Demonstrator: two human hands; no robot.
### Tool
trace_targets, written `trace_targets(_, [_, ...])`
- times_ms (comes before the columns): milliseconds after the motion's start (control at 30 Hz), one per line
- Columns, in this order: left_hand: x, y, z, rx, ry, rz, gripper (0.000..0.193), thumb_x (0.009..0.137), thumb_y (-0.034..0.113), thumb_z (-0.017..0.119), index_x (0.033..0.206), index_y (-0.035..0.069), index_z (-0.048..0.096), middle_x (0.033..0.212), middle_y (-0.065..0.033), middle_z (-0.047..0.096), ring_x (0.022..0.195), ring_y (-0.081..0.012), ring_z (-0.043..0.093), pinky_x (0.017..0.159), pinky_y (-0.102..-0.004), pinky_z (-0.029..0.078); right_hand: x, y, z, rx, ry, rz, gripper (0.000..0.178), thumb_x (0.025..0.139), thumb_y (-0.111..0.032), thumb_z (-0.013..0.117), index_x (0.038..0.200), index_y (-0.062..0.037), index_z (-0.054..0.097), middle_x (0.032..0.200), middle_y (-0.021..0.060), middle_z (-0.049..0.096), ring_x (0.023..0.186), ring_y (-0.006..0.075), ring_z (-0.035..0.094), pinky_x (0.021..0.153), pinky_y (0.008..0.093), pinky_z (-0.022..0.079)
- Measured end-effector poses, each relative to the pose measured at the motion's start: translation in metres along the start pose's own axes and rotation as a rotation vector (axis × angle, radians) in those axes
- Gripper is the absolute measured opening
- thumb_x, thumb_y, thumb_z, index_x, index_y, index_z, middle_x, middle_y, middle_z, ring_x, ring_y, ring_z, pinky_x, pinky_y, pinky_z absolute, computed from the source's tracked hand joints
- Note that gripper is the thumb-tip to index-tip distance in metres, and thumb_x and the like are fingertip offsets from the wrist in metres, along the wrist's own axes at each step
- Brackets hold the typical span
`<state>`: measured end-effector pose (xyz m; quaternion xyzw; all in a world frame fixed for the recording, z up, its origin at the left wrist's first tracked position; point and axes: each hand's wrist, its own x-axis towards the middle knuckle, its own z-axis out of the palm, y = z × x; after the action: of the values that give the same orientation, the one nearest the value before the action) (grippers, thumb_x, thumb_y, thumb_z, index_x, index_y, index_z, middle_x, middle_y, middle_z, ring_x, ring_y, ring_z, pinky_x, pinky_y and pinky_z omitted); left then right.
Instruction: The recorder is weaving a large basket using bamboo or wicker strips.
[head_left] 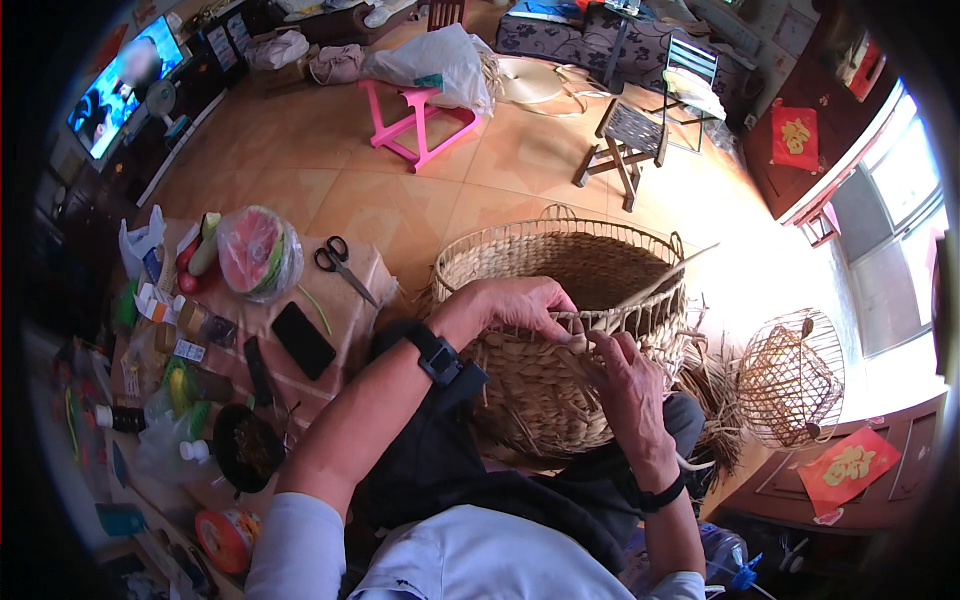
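Note:
A large round basket point(540, 395), woven from tan plant strands over a wire frame, stands against my legs. Its far wire rim and loop handles show bare metal. My left hand point(525, 303) reaches over the near rim, thumb and fingers pinched on the rim. Just right of it, my right hand point(630, 385) is closed on a woven strand point(590, 362) at the outer side of that rim. Another pale strand point(665, 275) juts up and right across the opening. The exact hold between my fingertips is partly hidden.
At left, a covered table holds black scissors point(338, 262), a phone point(303, 340), a wrapped cut watermelon point(260, 250) and a dark pan point(247, 447). Loose straw point(715, 400) and a bare wire basket frame point(792, 380) lie right. Beyond stand a pink stool point(415, 125) and folding stool point(625, 145).

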<state>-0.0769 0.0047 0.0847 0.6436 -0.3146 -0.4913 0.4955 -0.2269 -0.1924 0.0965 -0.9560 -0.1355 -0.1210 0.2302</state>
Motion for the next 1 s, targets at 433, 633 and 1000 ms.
trace_targets(433, [-0.009,-0.013,0.021,0.359,0.439,0.196,0.029,0.087,0.019,0.070,0.107,-0.002,0.066,0.088,-0.0072,0.069,0.085,-0.0193,0.064,0.078,-0.0349,0.052,0.008,0.002,0.012,0.007,0.009,-0.050,0.028,0.085,-0.013,0.071,0.112,-0.0108,0.064,0.099,0.0118,0.059,0.077,0.0345,0.067,0.065,0.0453,0.054])
trace_targets(633, [-0.010,-0.019,0.025,0.508,0.551,0.216,0.038,0.082,0.030,0.080,0.101,0.001,0.065,0.088,-0.0122,0.067,0.084,-0.0223,0.065,0.078,-0.0372,0.051,0.017,-0.018,0.024,-0.139,-0.057,-0.069,0.015,0.087,-0.007,0.058,0.102,-0.0044,0.056,0.095,0.0121,0.058,0.072,0.0315,0.068,0.061,0.0464,0.052])
trace_targets(1000, [-0.010,-0.025,0.019,0.534,0.454,0.172,0.032,0.082,0.024,0.079,0.099,0.000,0.066,0.089,-0.0148,0.069,0.086,-0.0209,0.067,0.079,-0.0374,0.052,0.035,-0.041,-0.009,-0.140,-0.029,-0.302,0.041,0.079,-0.004,0.063,0.118,0.0004,0.050,0.101,0.0173,0.059,0.101,0.0327,0.060,0.072,0.0438,0.052])
